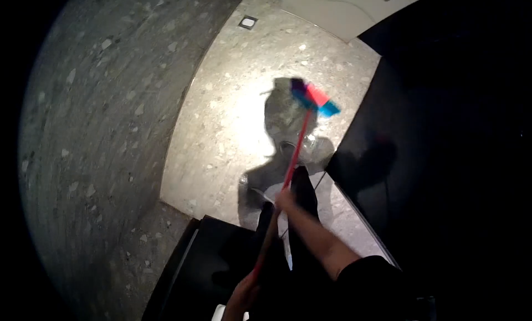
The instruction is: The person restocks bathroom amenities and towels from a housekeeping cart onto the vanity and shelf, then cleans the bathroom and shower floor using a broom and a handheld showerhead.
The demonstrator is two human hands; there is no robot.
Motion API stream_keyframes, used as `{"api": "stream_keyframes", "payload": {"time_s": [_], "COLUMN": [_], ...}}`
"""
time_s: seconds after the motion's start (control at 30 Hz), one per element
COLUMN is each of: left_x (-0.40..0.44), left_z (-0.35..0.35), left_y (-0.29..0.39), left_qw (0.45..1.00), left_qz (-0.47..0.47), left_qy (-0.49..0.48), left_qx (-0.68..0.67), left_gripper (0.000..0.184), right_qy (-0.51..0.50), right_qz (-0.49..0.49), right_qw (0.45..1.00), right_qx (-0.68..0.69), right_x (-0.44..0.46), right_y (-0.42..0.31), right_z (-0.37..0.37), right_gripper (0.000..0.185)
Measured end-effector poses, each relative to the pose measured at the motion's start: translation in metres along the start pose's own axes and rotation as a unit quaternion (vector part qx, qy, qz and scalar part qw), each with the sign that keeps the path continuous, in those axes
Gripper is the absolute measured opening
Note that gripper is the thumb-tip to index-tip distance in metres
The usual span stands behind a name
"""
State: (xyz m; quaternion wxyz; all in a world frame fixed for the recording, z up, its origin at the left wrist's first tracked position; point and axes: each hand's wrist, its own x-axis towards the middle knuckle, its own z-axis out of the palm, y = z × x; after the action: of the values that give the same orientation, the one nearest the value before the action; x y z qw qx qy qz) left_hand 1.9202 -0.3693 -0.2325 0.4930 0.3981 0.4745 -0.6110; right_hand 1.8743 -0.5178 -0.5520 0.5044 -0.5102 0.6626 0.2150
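Head view: broom [316,98] runs diagonally thru the ctr, its thin red handle [295,157] rising from lower L-ctr to the head, which sits just above & R of frame ctr, over the pale speckled floor [221,105]. R hand [284,199] is closed round the handle approx. midway, a bit below frame ctr; fingers wrapped, no visible gap btw. hand & handle. Forearm comes in from lower R, w/ a black sleeve [368,276]. L hand [244,293], bottom of frame L of ctr, is closed round the lower end of the handle; dim there, so exact finger positions can't be told. Broom head is well apart from both hands, up past the R hand, tilted down to the R; colors = dark purple, pinkish red & blue. It's motion-blurred, so any brand or label on it can't be read, & can't tell if it touches the floor. Person's shadow [282,116] falls on the floor around & below the head. Dark-clad legs [302,202] at lower ctr, near the R hand. Small square fitting [247,22], pale w/ dark rim, upper L-ctr; white panel [332,11] at upper R-ctr. White object [219,312], partly cut off, at bottom edge near the L hand.
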Motion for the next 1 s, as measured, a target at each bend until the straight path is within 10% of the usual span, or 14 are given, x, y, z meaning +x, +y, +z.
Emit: {"api": "stream_keyframes", "payload": {"time_s": [0.07, 0.17, 0.27, 0.47, 0.5, 0.53, 0.6, 0.63, 0.77, 0.93, 1.0], "left_x": [-0.046, -0.038, -0.019, 0.04, 0.035, 0.033, 0.007, -0.026, -0.119, -0.041, -0.002], "left_z": [-0.035, -0.108, -0.166, -0.077, -0.096, -0.12, -0.18, -0.196, -0.229, -0.251, -0.229], "left_y": [-0.003, -0.023, -0.047, 0.082, 0.081, 0.055, -0.006, -0.03, -0.111, -0.131, -0.114], "left_qw": [0.986, 0.997, 0.994, 0.94, 0.917, 0.965, 0.973, 0.964, 0.949, 0.924, 0.935], "left_qz": [0.007, -0.002, -0.007, 0.067, 0.075, 0.139, 0.163, 0.147, 0.089, -0.038, -0.059], "left_qy": [0.161, 0.078, -0.029, -0.227, -0.273, -0.138, -0.001, -0.004, 0.162, -0.043, -0.057], "left_qx": [0.044, -0.027, -0.107, -0.246, -0.282, -0.173, -0.164, -0.22, -0.256, -0.379, -0.345], "left_gripper": [0.037, 0.031, 0.025, 0.027, 0.028, 0.028, 0.03, 0.031, 0.046, 0.048, 0.048], "right_qy": [-0.157, -0.175, 0.029, -0.015, -0.081, -0.13, -0.152, -0.12, -0.298, -0.33, -0.207], "right_qz": [0.151, 0.024, -0.208, -0.105, -0.3, -0.439, -0.28, -0.231, -0.063, -0.021, -0.239], "right_qw": [0.971, 0.984, 0.952, 0.993, 0.851, 0.536, 0.872, 0.952, 0.918, 0.919, 0.86], "right_qx": [0.094, -0.016, -0.224, -0.049, -0.424, -0.709, -0.373, -0.163, -0.255, -0.214, -0.401], "right_x": [-0.115, -0.153, -0.036, 0.035, 0.018, -0.009, -0.069, -0.102, -0.241, -0.209, -0.12], "right_y": [-0.003, -0.003, -0.027, -0.249, -0.238, -0.215, -0.123, -0.08, -0.021, -0.076, -0.065], "right_z": [0.059, 0.114, 0.152, 0.1, 0.119, 0.146, 0.229, 0.269, 0.306, 0.246, 0.244], "right_gripper": [0.039, 0.041, 0.025, 0.029, 0.024, 0.019, 0.021, 0.023, 0.037, 0.041, 0.036]}}
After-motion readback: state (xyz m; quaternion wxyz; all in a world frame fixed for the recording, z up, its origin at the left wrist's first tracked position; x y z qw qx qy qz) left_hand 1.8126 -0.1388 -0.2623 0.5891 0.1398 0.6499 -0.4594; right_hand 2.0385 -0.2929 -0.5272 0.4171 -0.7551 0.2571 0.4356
